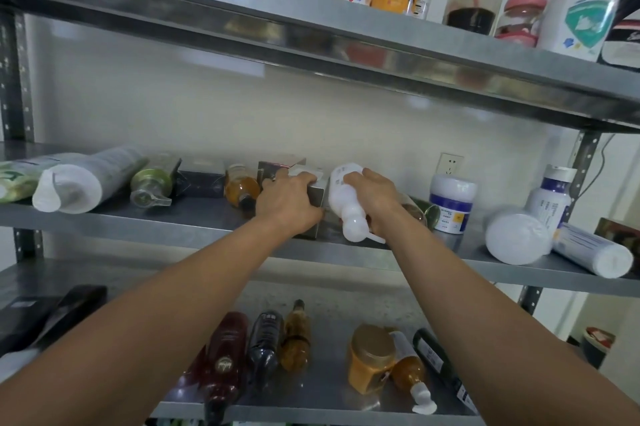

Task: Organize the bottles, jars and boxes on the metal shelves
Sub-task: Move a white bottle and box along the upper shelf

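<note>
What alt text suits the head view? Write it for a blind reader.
At the middle metal shelf, the left hand grips a grey box and the right hand grips a tilted white pump bottle. Other bottles lie toppled there and below; more stand upright above.

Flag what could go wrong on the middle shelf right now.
1. The white plastic pump bottle, held tilted nozzle-down by the right hand, may slip or leak.
2. The left hand gripping the grey rectangular box could knock the small amber bottle lying beside it.
3. The white cylindrical bottle lying at the metal shelf edge might roll off.
</note>
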